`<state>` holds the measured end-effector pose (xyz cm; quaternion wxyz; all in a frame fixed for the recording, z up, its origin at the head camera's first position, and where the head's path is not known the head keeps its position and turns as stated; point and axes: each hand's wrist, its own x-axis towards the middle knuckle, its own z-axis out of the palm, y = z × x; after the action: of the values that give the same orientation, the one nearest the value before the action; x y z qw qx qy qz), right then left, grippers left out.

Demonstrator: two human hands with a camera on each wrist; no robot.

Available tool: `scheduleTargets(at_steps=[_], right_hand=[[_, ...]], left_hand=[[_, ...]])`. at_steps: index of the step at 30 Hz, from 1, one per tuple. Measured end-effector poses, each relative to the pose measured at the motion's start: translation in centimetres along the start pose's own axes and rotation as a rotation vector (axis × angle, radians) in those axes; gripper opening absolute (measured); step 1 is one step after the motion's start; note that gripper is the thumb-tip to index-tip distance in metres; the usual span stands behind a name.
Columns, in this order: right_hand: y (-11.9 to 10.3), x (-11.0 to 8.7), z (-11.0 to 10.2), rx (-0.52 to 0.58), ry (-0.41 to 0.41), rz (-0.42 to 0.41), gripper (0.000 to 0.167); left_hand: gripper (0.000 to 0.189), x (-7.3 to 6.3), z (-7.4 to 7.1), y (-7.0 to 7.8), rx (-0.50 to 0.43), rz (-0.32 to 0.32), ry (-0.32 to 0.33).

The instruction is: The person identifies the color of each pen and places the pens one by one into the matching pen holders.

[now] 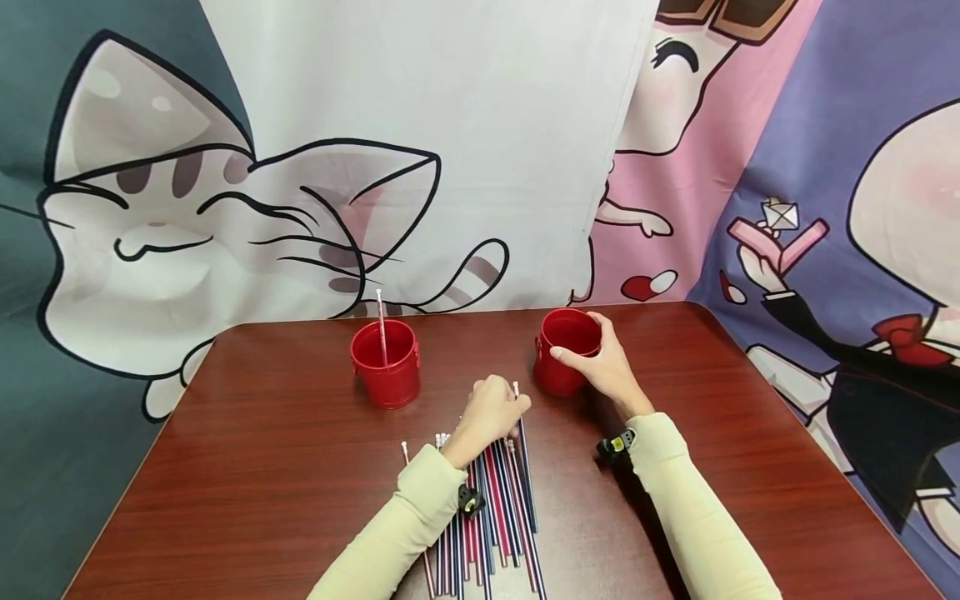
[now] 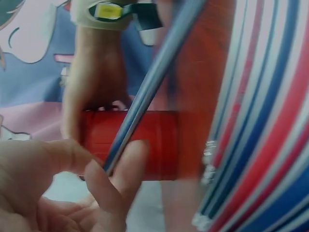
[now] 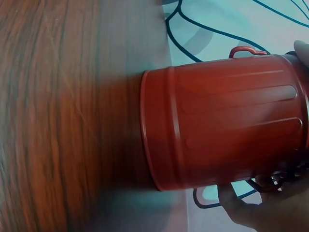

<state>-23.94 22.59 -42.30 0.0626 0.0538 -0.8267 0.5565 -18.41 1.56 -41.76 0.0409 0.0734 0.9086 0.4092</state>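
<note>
My left hand (image 1: 491, 412) is above the top ends of a spread of striped pencils (image 1: 504, 500). Between its thumb and fingers it pinches one blue pencil (image 2: 154, 82), which slants across the left wrist view. At the back right, my right hand (image 1: 611, 367) grips a red metal bucket (image 1: 557, 371) around its rim, thumb on the near side. This bucket stands upright, its ribbed side and small handle loop visible in the right wrist view. A second red bucket (image 1: 386, 383) stands further left with a single pencil (image 1: 382, 329) leaning in it.
The brown wooden table (image 1: 262, 467) ends at a cloth backdrop (image 1: 525, 125) with cartoon figures. Pencils in red, blue and silver lie side by side toward the near edge, partly under my left forearm. One pencil (image 1: 405, 452) lies slightly apart at their left.
</note>
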Motion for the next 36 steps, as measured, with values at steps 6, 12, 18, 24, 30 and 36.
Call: scheduleTargets(at_steps=[6, 12, 18, 24, 30, 36], right_hand=[[1.4, 0.6, -0.6, -0.025, -0.048, -0.007, 0.096], [0.6, 0.3, -1.7, -0.042, -0.097, -0.009, 0.097], [-1.3, -0.7, -2.0, -0.025, -0.118, -0.038, 0.082], [-1.4, -1.0, -1.8, -0.022, -0.114, -0.028, 0.079], [-0.4, -0.6, -1.9, -0.002, -0.115, -0.031, 0.081], [1.8, 0.5, -1.9, -0.01, -0.109, -0.025, 0.084]], left_hand=[[0.014, 0.1, -1.5, 0.7, -0.129, 0.154, 0.102], [0.009, 0.5, -2.5, 1.2, -0.213, 0.258, 0.205], [0.01, 1.4, -3.6, 2.3, -0.301, 0.331, 0.292], [0.013, 2.4, -4.7, 3.6, -0.289, 0.455, 0.379], [0.014, 3.5, -5.6, 5.3, -0.267, 0.584, 0.449], [0.017, 4.5, -6.5, 7.5, -0.206, 0.707, 0.466]])
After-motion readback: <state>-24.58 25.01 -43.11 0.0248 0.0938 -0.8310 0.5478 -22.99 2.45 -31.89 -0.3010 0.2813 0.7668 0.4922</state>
